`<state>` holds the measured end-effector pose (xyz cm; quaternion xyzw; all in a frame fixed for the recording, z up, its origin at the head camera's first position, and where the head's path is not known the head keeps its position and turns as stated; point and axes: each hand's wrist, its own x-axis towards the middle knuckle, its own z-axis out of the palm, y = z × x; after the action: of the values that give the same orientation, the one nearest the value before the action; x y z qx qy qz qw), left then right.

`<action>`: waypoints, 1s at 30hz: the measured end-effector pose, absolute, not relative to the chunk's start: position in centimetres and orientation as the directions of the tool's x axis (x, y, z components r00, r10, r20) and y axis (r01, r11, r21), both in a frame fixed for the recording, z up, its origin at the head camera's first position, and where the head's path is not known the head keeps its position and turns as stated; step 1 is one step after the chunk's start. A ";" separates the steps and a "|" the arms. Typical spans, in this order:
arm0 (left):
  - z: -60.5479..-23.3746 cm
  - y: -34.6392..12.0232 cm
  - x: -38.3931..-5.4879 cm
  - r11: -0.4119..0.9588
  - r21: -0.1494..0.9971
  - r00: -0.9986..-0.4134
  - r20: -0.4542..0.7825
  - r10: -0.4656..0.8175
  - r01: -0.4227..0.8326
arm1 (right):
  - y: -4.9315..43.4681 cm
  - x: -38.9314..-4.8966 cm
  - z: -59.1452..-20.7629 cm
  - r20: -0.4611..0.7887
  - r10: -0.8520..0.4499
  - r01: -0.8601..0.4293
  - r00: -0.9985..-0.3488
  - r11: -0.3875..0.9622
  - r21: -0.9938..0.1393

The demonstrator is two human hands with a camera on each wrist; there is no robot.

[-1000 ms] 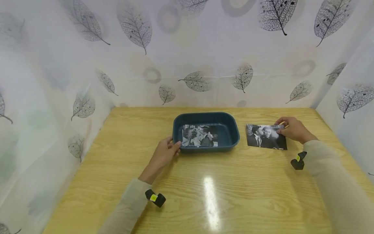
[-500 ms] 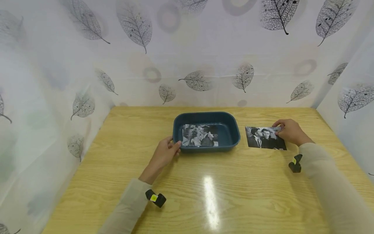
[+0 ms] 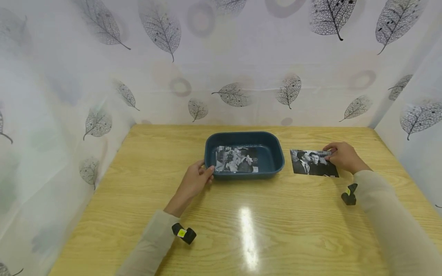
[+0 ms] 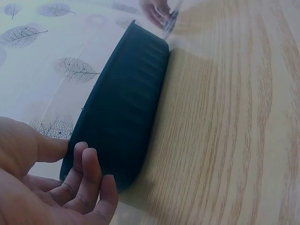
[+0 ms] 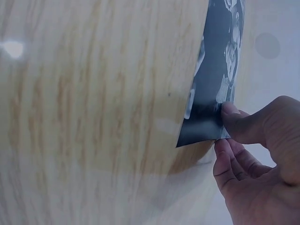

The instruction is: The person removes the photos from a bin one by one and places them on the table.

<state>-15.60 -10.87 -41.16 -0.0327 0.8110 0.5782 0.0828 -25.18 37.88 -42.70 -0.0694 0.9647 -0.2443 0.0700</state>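
My left hand (image 3: 193,181) grips the left front corner of a dark blue rectangular basin (image 3: 246,176), its thumb at the rim and the other fingers against the outer wall. Inside the basin, toward the left, lies a black-and-white photo print (image 3: 236,159). To the right, my right hand (image 3: 345,157) pinches a second black-and-white photo print (image 3: 310,163), showing two people in dark clothes, by its right end. In the right wrist view the thumb lies on the face of this print (image 5: 211,79), fingers behind it, and a shadow falls on the wood below its edge.
The basin stands near the back of a light wooden table (image 3: 165,153). Behind it rises a white curtain (image 3: 248,61) with grey leaf prints, which also closes off both sides. A bright light reflection (image 3: 248,237) shows on the tabletop in front.
My right hand and its photo print have shifted slightly left, and the print's far edge has come a little nearer. Over the last half second they barely move. The left hand keeps its hold.
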 end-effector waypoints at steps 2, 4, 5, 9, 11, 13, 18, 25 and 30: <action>-41.2 -10.9 -15.7 0.330 0.932 -0.984 -0.170 0.043 -0.147 | 37.9 -25.1 -42.8 -0.109 -0.161 -0.088 -0.981 0.869 -0.487; -41.1 -10.9 -15.7 0.328 0.932 -0.984 -0.174 0.040 -0.152 | 37.9 -25.1 -42.8 -0.119 -0.156 -0.077 -0.981 0.864 -0.498; -41.1 -10.9 -15.7 0.328 0.932 -0.984 -0.175 0.039 -0.152 | 37.9 -25.1 -42.8 -0.123 -0.155 -0.073 -0.980 0.861 -0.502; -41.2 -10.9 -15.7 0.324 0.935 -0.985 -0.169 0.045 -0.145 | 37.9 -25.0 -42.7 -0.132 -0.155 -0.067 -0.979 0.858 -0.509; -41.3 -10.9 -15.7 0.325 0.935 -0.985 -0.164 0.048 -0.140 | 37.8 -24.9 -42.7 -0.134 -0.153 -0.065 -0.979 0.860 -0.507; -41.3 -10.9 -15.8 0.322 0.936 -0.985 -0.168 0.048 -0.144 | 37.8 -24.8 -42.6 -0.131 -0.153 -0.067 -0.980 0.861 -0.505; -41.4 -10.9 -15.8 0.320 0.937 -0.984 -0.170 0.056 -0.144 | 37.7 -24.5 -42.4 -0.100 -0.162 -0.087 -0.982 0.849 -0.522; -41.2 -10.9 -15.6 0.319 0.935 -0.982 -0.181 0.057 -0.154 | 36.4 -24.6 -40.3 0.008 -0.148 -0.128 -0.989 0.827 -0.547; -41.2 -11.0 -15.6 0.307 0.939 -0.982 -0.179 0.056 -0.154 | 34.0 -25.0 -37.6 0.116 -0.143 -0.184 -0.983 0.808 -0.560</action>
<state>-15.58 -10.98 -41.20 -0.0305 0.8036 0.5877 0.0890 -24.96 34.01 -37.64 -0.0861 0.9502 -0.2975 -0.0343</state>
